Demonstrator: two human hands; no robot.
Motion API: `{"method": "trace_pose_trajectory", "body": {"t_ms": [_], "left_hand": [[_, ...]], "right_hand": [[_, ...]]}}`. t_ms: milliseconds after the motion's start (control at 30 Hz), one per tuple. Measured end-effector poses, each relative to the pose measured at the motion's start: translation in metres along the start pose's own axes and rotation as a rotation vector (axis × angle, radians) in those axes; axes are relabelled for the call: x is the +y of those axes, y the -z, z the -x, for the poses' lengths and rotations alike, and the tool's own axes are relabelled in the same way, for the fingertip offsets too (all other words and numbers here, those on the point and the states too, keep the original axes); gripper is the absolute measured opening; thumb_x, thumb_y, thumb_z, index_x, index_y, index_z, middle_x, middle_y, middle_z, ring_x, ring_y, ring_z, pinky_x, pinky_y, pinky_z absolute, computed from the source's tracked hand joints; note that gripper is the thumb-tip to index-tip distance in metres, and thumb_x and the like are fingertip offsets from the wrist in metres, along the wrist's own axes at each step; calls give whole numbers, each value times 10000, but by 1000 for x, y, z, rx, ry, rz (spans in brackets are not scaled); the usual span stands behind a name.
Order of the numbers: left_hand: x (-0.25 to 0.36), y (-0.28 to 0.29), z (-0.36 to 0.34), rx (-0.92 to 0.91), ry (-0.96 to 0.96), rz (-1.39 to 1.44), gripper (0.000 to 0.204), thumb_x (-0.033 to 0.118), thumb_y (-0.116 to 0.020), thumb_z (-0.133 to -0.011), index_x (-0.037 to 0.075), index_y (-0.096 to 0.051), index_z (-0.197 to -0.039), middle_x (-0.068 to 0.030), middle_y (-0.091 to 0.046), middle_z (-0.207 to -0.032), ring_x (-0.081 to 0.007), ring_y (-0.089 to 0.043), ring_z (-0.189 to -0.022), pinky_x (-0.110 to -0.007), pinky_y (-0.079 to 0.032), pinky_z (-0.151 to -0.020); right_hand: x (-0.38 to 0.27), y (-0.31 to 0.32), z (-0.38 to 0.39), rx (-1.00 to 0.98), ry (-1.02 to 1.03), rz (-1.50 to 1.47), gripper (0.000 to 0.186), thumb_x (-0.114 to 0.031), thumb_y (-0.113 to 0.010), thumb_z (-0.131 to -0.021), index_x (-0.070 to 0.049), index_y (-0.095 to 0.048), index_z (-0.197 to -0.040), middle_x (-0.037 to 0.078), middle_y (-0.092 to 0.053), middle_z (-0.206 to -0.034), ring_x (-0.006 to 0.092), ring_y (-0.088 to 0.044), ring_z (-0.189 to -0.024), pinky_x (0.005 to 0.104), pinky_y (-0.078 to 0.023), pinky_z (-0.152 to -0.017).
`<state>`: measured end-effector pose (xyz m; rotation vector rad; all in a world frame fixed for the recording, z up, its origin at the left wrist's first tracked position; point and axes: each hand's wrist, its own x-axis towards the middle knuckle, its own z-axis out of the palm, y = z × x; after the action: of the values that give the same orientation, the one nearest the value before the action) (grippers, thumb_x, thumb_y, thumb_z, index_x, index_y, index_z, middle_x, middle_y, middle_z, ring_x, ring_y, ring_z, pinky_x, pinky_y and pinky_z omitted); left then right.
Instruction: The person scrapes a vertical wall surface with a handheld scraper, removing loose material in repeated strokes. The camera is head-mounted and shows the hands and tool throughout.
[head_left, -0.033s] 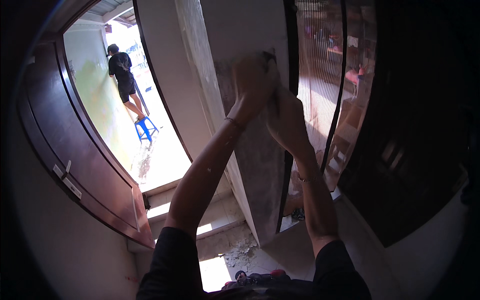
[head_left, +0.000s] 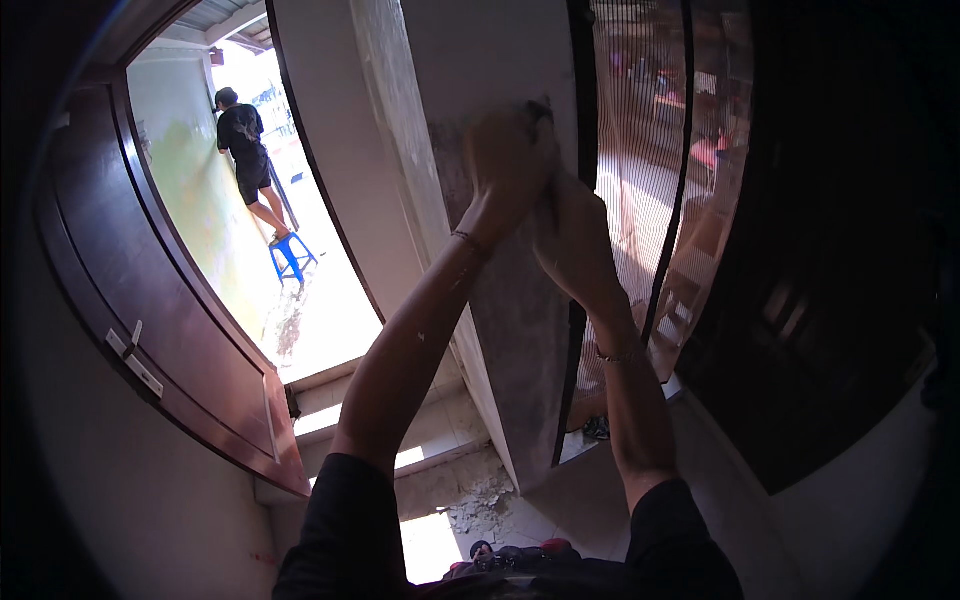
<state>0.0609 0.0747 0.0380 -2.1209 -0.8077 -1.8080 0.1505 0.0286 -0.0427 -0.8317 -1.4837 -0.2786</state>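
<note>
Both my arms reach up to a narrow stretch of wall [head_left: 515, 330] between the doorway and a window. My left hand [head_left: 508, 155] is closed, blurred, and pressed close to the wall's surface. Just below and to its right, my right hand [head_left: 575, 235] is closed too, its fingers turned toward the wall. A small dark piece [head_left: 541, 108] shows at the top of my left hand; its kind cannot be made out, and my hands hide the rest. Around and below them the wall is rough grey, while higher up it looks smoother and paler.
At left a brown door [head_left: 190, 290] stands open onto bright daylight. Outside, a person [head_left: 243, 145] stands on a blue stool [head_left: 292, 258] facing a wall. Steps [head_left: 430, 425] lead down to flaky debris [head_left: 485, 510] on the floor. A ribbed, see-through window [head_left: 640, 150] is at right.
</note>
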Motion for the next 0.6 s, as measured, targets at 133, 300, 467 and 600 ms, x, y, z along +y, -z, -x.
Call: {"method": "trace_pose_trajectory", "body": {"t_ms": [133,300,467,600], "left_hand": [[-1,-4,-1,-41,80,53,382,316,-642,-861,-10,-662,-662,-196,-605,-601,-355,-623,-555,-459,-468,-594],[-1,-12,-5,94,-77,-30,370,302,-650,-841,-19,-656,-659,-197,-596,-589,-342,-611,-524,-451,-463,-573],[2,-7,1,71,5,52,343,296,-655,-824,-12,-670,-673,-193,-595,-576,-337,-605,-508,-446,-468,-569],[4,-6,-2,30,74,82,348,311,-656,-820,-10,-685,-690,-200,-606,-590,-325,-624,-521,-438,-479,-577]], "right_hand": [[1,2,-4,-10,-41,-38,160,-103,-607,-914,36,-591,-994,249,-629,-889,461,-633,-803,518,-490,-690],[6,7,-8,-5,8,-84,202,-80,-580,-928,51,-593,-1081,266,-634,-878,434,-652,-811,465,-497,-682],[5,10,-3,-37,26,-27,243,-77,-568,-936,59,-593,-1136,268,-637,-859,409,-664,-794,440,-495,-669],[4,11,-8,-49,-21,-38,240,-82,-576,-931,56,-597,-1126,262,-636,-835,413,-661,-771,441,-493,-655]]}}
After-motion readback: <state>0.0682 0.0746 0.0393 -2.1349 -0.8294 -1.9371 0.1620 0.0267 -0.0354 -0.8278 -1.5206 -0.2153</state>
